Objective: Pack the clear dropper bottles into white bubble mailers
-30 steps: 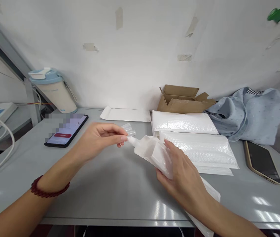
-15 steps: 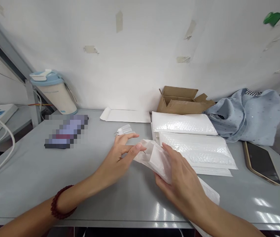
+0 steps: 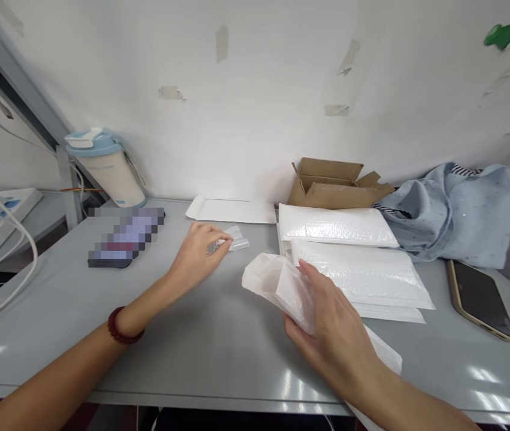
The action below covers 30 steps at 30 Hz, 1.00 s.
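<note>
A white bubble mailer (image 3: 297, 293) is gripped in my right hand (image 3: 333, 323), its mouth gaping towards the left. Its far end trails under my wrist to the table's front edge. My left hand (image 3: 199, 251) is at the small clear plastic pieces (image 3: 239, 244) on the table, thumb and fingertips pinched together over their near side. Whether a piece is between those fingertips is hidden. More white bubble mailers (image 3: 363, 275) lie stacked just beyond my right hand.
Along the wall stand a pale tumbler (image 3: 111, 176), a flat white envelope (image 3: 237, 211), an open cardboard box (image 3: 340, 194) and a light blue cloth bag (image 3: 474, 209). One phone (image 3: 482, 299) lies at the right, a blurred-out phone (image 3: 127, 239) at the left. A power strip (image 3: 3, 224) sits far left.
My left hand has left the mouth of the mailer and moved left to the clear plastic pieces, its fingers closing. My right hand keeps hold of the mailer in nearly the same place.
</note>
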Tool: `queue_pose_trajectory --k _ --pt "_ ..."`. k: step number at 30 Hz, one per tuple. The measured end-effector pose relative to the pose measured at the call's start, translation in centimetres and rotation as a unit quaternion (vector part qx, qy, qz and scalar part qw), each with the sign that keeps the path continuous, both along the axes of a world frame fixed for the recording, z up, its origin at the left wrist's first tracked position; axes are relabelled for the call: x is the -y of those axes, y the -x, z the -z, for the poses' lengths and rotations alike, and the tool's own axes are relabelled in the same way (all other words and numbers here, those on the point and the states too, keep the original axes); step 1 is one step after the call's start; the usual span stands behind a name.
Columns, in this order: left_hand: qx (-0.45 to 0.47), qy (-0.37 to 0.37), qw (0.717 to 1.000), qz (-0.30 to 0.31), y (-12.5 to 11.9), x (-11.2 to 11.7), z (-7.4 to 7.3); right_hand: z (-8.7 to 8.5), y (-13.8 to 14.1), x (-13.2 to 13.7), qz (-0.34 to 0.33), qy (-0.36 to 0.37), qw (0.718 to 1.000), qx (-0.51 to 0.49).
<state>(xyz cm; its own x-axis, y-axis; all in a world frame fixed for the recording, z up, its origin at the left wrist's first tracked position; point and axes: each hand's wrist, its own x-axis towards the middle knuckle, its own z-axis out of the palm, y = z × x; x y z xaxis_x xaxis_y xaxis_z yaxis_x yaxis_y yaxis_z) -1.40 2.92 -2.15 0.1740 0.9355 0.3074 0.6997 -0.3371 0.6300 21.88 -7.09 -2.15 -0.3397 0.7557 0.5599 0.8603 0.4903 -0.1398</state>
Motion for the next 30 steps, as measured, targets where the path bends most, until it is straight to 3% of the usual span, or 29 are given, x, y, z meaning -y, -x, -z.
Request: queue_pose_trajectory --k 4,8,11,17,26,30 --pt "-0.166 -0.076 0.983 0.027 1.1 -1.7 2.5 -0.1 -0.1 0.0 -0.002 0.001 1.000 -0.002" --pt "-0.214 -0.095 0.971 0.056 0.6 -1.6 3.7 0.0 -0.1 0.0 0.002 0.001 1.000 -0.005" --pt "-0.199 -0.086 0.974 0.066 0.3 -1.4 3.5 0.1 -0.1 0.0 0.001 0.004 1.000 -0.006" --pt "-0.142 -0.040 0.986 0.072 1.0 -1.4 1.5 0.1 -0.3 0.1 -0.001 0.020 1.000 -0.008" --pt "-0.171 -0.037 0.979 0.099 0.3 -1.5 3.0 0.1 -0.1 -0.1 0.003 0.016 1.000 -0.004" --pt "-0.128 -0.009 0.988 0.086 0.5 -1.4 1.6 0.1 -0.1 -0.1 0.003 0.015 1.000 -0.001"
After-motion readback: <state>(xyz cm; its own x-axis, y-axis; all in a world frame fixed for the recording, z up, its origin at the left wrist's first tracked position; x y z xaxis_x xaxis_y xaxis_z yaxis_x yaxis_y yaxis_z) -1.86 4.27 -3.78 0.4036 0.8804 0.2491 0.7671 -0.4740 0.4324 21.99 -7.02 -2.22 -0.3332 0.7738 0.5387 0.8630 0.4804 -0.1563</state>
